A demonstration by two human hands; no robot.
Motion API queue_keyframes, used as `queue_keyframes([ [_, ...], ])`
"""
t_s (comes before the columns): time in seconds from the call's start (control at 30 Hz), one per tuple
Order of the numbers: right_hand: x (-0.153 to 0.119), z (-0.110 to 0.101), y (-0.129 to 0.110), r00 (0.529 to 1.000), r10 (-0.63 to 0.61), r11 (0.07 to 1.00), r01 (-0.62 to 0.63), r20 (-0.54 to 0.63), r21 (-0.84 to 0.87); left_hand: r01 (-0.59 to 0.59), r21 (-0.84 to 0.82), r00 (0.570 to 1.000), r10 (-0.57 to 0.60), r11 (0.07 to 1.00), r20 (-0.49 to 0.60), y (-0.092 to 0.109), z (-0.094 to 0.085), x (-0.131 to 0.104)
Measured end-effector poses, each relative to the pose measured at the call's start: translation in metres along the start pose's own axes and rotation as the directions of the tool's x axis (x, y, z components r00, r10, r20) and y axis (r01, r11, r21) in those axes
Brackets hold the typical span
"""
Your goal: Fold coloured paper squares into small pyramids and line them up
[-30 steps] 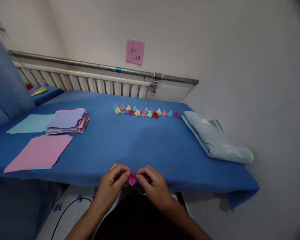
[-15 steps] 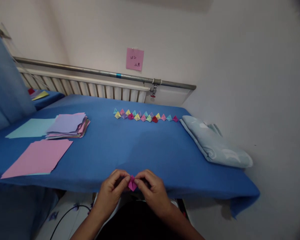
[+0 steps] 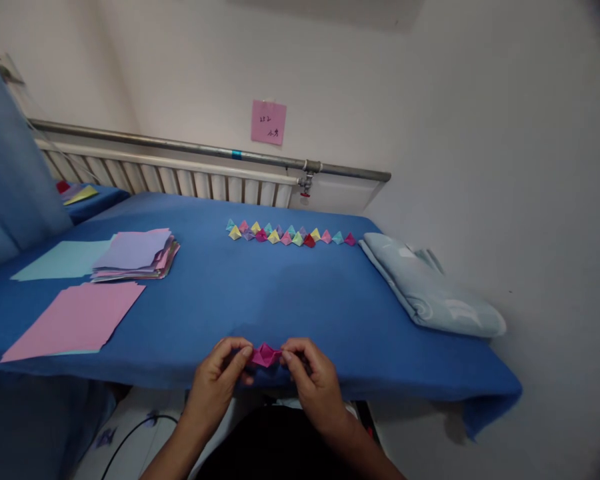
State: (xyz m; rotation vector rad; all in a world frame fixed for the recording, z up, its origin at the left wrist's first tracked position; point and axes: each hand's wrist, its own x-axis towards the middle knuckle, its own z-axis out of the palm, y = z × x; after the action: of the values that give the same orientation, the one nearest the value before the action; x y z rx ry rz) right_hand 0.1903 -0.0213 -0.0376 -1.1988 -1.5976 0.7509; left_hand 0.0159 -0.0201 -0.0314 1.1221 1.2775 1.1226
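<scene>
A small magenta origami boat (image 3: 265, 355) is stretched between my two hands, above the front edge of the blue-covered table. Its left tip is pinched by my left hand (image 3: 220, 373), thumb against forefinger. My right hand (image 3: 313, 377) pinches the opposite tip the same way. The middle of the paper rises to a small peak and its sides spread outward. Farther back, several small folded paper pieces (image 3: 286, 237) in yellow, pink, blue, green, purple and red stand in two staggered rows.
To the left lie a stack of coloured paper (image 3: 133, 251), light-blue sheets (image 3: 63, 259) and pink sheets (image 3: 75, 320). A folded pale-green blanket (image 3: 430, 287) rests at the right end of the blue cloth (image 3: 205, 293). A radiator (image 3: 180, 177) and pipe run along the wall behind.
My hands have moved apart, drawing the magenta paper from a compact, pointed shape into a wider boat. The pinching fingers now sit at its outer tips.
</scene>
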Motion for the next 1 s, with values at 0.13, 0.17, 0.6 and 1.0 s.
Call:
queue_keyframes([
  [0.13, -0.002, -0.001, 0.002, 0.998, -0.065, 0.998, 0.064, -0.018, -0.02, 0.079, -0.079, 0.996, -0.081, 0.994, -0.022, 0.004, 0.001, 0.0],
  [0.17, -0.002, -0.001, 0.002, 0.995, -0.097, 0.995, 0.096, -0.016, -0.041, 0.08, -0.085, 0.997, -0.081, 0.993, -0.012, 0.005, 0.002, 0.0],
  [0.6, -0.002, -0.001, -0.008, 0.915, -0.368, 0.868, 0.402, 0.166, -0.291, 0.087, -0.012, 0.995, -0.086, 0.996, 0.041, -0.003, 0.007, 0.0],
  [1.0, -0.006, 0.002, -0.008, 0.927, -0.303, 0.93, 0.338, 0.222, -0.143, -0.026, 0.16, 0.999, 0.032, 0.987, -0.039, 0.002, 0.008, 0.006],
])
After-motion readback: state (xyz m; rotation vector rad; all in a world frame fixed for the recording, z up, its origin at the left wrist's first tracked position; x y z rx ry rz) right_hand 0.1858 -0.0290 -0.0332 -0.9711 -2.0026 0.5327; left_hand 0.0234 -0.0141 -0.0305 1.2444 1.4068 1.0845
